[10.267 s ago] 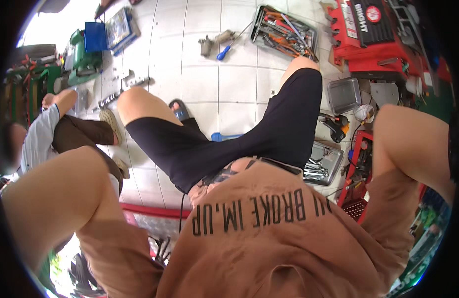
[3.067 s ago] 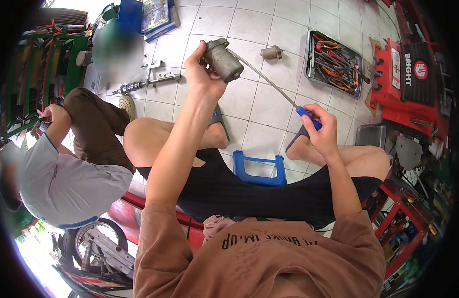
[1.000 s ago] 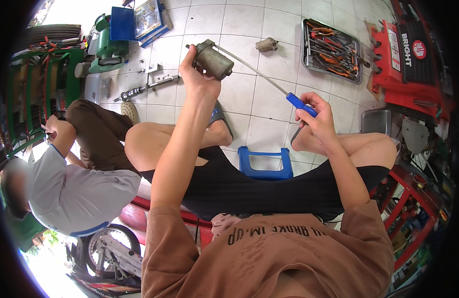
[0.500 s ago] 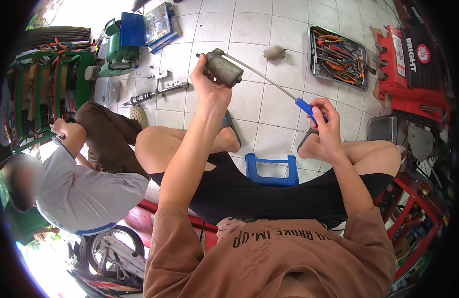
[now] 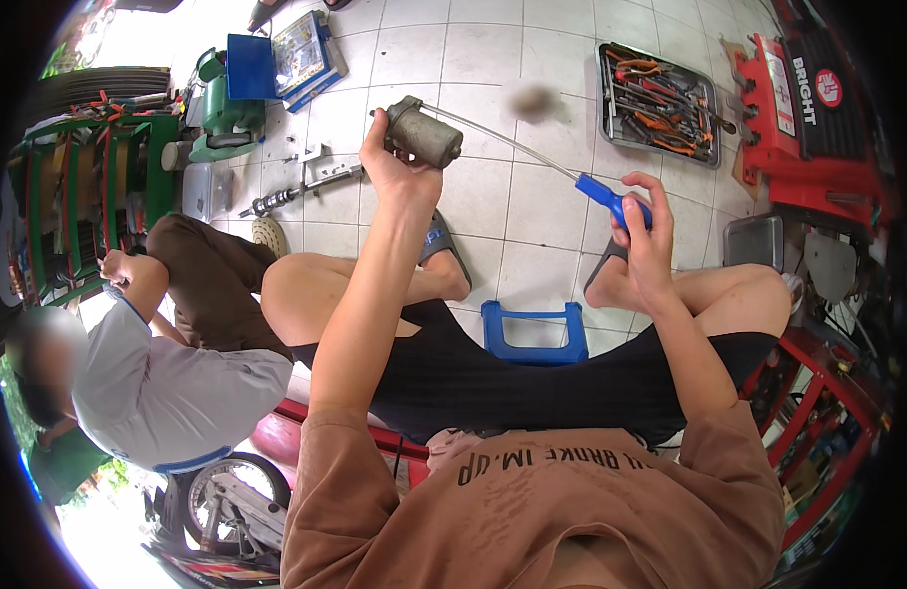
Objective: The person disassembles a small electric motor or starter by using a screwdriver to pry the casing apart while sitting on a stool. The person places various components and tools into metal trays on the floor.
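Up in front of me, my left hand point(image 5: 402, 177) is wrapped around a worn grey metal cylinder point(image 5: 426, 135), which has a wider collar at its left end and a small stub at its right. My right hand point(image 5: 645, 226) grips the blue handle of a long screwdriver point(image 5: 517, 146), with a finger raised off the handle. Its thin shaft slants up to the left, and the tip reaches the collar end of the cylinder. Whether the tip sits in a screw there is too small to tell.
A tray of pliers and screwdrivers point(image 5: 660, 103) lies on the tiles at right, beside a red-and-black case point(image 5: 782, 118). A blurred round object point(image 5: 534, 101), a blue stool point(image 5: 534, 334) and a metal shaft part point(image 5: 301, 187) are nearby. Another person point(image 5: 179, 383) crouches at left.
Both hands, with the cylinder and screwdriver, sit slightly further left and higher in the picture. My right fingers have loosened and shifted on the handle, showing more of its blue end.
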